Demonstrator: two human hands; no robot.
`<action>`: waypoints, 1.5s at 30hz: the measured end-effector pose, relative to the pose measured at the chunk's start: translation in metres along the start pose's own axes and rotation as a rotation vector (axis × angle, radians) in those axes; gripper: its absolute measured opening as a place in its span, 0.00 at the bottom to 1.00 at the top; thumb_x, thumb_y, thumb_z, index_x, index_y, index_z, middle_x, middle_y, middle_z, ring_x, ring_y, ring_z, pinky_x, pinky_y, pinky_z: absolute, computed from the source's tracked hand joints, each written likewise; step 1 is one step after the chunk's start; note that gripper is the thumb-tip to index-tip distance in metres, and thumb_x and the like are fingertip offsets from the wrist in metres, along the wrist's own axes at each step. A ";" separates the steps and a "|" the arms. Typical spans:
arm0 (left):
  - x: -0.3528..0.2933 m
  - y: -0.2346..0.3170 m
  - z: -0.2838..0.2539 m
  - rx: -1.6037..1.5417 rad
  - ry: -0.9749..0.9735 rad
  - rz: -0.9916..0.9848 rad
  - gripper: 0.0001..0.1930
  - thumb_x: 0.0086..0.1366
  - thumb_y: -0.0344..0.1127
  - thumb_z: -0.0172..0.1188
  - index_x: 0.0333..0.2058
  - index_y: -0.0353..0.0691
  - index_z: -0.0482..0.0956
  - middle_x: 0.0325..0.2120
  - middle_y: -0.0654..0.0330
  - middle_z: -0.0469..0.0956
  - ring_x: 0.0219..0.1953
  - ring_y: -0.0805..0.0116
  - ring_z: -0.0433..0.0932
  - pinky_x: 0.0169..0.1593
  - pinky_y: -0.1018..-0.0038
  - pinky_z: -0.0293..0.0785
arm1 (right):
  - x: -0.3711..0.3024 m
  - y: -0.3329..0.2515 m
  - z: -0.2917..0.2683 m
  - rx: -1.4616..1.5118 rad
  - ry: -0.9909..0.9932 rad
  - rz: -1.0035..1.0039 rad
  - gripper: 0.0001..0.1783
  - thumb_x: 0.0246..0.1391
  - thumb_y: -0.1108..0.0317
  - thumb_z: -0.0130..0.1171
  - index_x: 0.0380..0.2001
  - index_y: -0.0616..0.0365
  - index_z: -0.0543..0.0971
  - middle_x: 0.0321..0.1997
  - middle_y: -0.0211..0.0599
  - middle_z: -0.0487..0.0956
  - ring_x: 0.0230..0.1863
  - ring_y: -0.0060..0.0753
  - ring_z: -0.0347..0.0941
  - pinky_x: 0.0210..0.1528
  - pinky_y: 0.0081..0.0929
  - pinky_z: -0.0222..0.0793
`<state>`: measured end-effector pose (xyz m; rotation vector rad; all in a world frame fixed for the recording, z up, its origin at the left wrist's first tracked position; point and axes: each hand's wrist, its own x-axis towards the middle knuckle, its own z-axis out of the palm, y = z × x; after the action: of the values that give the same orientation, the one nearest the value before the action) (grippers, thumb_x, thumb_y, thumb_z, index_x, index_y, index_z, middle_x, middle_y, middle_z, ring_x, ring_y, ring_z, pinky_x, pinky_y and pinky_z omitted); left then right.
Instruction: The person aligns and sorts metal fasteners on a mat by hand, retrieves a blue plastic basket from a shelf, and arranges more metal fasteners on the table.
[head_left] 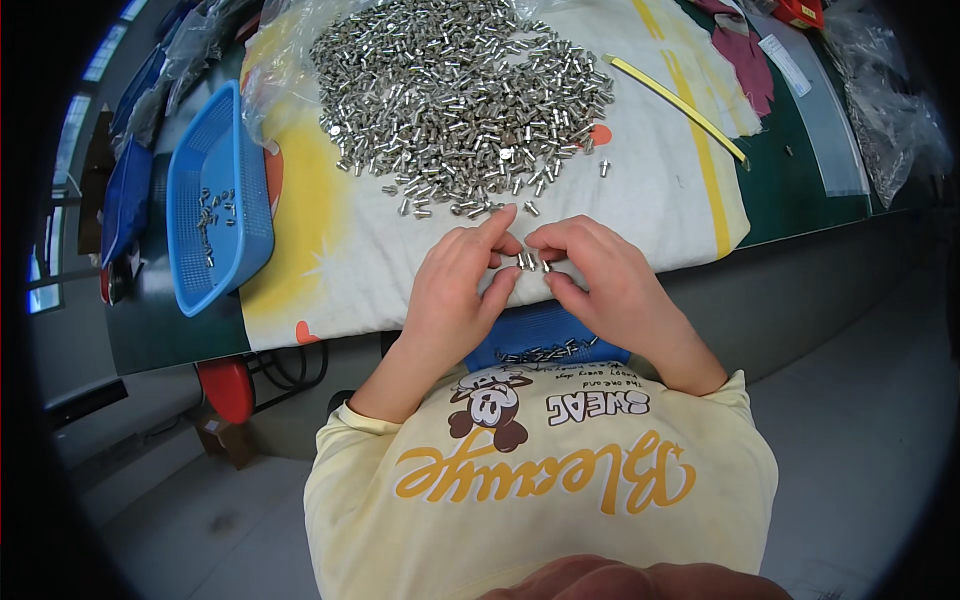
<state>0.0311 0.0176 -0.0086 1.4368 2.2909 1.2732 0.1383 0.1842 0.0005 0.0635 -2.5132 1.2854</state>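
My left hand (462, 272) and my right hand (607, 280) meet near the front edge of the cloth-covered table. A few short, silvery metal screws (530, 262) sit between their fingertips. On my left hand the index finger points away from me, while the thumb and the curled fingers close on screws. The thumb and fingers of my right hand bend in around another screw (546, 267). Just beyond lies a large pile of the same screws (450, 95), with loose ones along its near edge. Whether the screws have threads is too small to tell.
A blue basket (255, 245) with some screws stands at the left. Below the table edge, against my shirt, a blue container (560, 325) holds more screws. A yellow strip (680, 110) lies at the right on the white-and-yellow cloth (665, 210). Clear plastic bags (880, 90) lie far right.
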 end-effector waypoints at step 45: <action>-0.009 -0.003 -0.011 0.052 0.032 -0.029 0.31 0.54 0.16 0.55 0.59 0.37 0.68 0.31 0.59 0.76 0.34 0.66 0.75 0.40 0.73 0.73 | -0.007 -0.003 0.008 -0.234 0.054 -0.062 0.12 0.43 0.69 0.66 0.32 0.53 0.76 0.35 0.33 0.71 0.38 0.39 0.69 0.40 0.35 0.65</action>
<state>0.0277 0.0029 -0.0066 1.4040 2.3727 1.2466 0.1433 0.1757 -0.0039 0.0519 -2.5745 0.9497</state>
